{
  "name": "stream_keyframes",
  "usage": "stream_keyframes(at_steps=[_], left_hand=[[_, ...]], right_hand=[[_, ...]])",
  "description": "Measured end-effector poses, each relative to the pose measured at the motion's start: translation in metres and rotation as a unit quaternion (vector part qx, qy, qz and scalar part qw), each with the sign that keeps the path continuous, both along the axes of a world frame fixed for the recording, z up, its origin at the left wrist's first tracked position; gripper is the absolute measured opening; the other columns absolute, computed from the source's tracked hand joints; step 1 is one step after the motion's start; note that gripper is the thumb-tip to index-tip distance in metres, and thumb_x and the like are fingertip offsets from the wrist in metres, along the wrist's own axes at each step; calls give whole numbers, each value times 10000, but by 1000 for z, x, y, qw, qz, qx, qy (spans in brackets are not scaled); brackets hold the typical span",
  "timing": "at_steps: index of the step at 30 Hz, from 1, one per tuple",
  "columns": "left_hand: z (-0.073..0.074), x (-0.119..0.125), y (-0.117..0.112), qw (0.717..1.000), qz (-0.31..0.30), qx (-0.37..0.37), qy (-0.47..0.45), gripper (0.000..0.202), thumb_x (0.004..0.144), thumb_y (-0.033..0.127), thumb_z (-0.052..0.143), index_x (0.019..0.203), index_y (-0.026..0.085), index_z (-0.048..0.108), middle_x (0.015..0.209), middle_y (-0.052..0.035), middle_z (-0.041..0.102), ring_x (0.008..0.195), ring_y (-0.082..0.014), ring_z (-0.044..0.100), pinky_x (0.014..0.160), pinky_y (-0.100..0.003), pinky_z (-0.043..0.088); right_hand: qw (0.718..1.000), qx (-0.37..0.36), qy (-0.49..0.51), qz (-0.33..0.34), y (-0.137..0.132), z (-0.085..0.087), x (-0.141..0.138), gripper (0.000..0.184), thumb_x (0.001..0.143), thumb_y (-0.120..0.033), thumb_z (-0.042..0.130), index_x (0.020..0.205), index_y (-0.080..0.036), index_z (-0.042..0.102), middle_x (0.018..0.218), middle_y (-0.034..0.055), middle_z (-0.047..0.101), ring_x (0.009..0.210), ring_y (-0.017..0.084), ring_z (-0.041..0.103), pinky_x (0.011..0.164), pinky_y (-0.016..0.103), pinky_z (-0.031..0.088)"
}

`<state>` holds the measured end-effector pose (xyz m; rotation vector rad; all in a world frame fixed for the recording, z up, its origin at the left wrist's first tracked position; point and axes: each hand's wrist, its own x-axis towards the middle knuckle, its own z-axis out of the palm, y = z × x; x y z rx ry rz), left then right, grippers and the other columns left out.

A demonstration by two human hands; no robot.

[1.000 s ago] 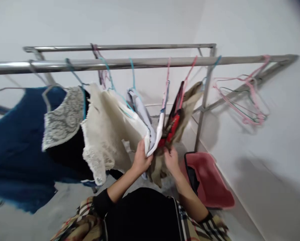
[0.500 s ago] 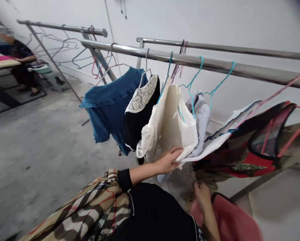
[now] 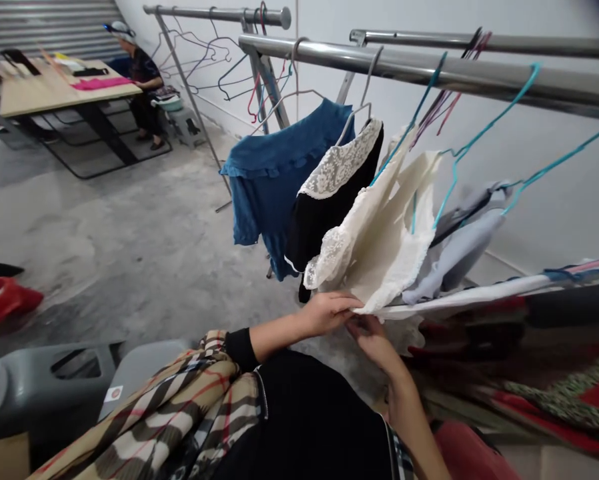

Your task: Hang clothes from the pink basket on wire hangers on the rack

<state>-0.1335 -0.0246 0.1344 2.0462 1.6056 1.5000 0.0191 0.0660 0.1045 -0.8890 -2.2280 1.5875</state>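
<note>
- Top (image 3: pixel 402 260): below rail (image 3: pixel 404 65), up & slightly R of fingers; long axis slants from hands up twd rail.
- L hand (image 3: pixel 329 313): fingers clamped on top's near tip.
- R hand (image 3: pixel 374 341): just under, abt as near; can't tell if gripping.
- Look: cream, textured edging, neck gaping.

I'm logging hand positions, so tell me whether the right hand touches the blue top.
No, the right hand is beside the left hand near the lower edge of the cream garment, apart from the blue top.
</note>
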Motion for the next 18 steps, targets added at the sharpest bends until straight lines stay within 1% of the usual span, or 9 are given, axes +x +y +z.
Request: stream_keyframes(at_steps=[3,5,6,8,10,12,14,16,18], left_hand=[[5,-14,-16,988,90,118,31,228,861,181,623,1081,227,659,889,-31,697,758,-99,674,697,-181,539],[10,-31,-23,961,193,195,31,258,810,167,682,1054,241,647,858,-4,647,734,-93,635,686,-190,525],[12,-42,-23,942,256,219,14,277,792,178,700,1054,244,635,883,-6,621,780,-107,624,727,-217,525],[13,-65,-18,905,363,216,-47,363,777,247,717,1116,240,586,1030,-49,584,981,-170,596,880,-317,505],[12,-86,-8,895,401,155,-118,541,772,323,713,1254,229,486,1243,-111,519,1188,-235,509,1018,-406,428],[9,-102,2,917,361,49,-161,647,771,355,697,1335,214,414,1332,-134,492,1240,-260,480,1046,-422,402],[9,-113,6,950,257,-69,-162,552,789,360,661,1286,194,486,1192,-106,610,1100,-252,577,947,-392,474],[14,-123,0,973,126,-148,-123,396,805,373,639,1149,181,601,959,-59,683,901,-225,640,795,-341,523],[25,-137,-12,986,23,-151,-69,324,811,383,639,1063,179,652,854,-39,689,802,-198,650,705,-296,522]], right_hand=[[997,3,19,-68,4,-14,0,433,790,-536,568,1014,-181,672,976,124,716,929,262,656,862,435,533],[995,23,19,-93,4,-18,4,444,796,-538,570,1017,-170,681,979,122,725,990,270,649,933,430,505],[995,32,4,-93,4,-17,7,443,804,-534,570,1017,-164,688,990,120,728,1021,277,644,966,428,487],[997,40,-37,-60,-2,-3,10,436,832,-513,560,1036,-155,701,1046,123,725,1069,291,635,1003,432,464],[997,37,-58,22,-12,25,11,412,866,-474,548,1089,-166,705,1139,125,701,1109,295,626,1013,441,461],[992,44,-37,114,-26,65,7,368,891,-430,546,1151,-217,696,1214,108,672,1159,282,607,1017,438,467],[982,58,23,176,-42,108,1,333,918,-392,530,1206,-297,667,1247,75,658,1206,260,583,1027,423,469],[973,69,112,188,-58,145,-7,366,913,-425,535,1263,-356,618,1287,65,631,1230,269,566,1019,432,479],[964,76,180,183,-72,172,-17,425,882,-498,554,1297,-405,575,1305,59,614,1252,292,547,1005,441,494]])
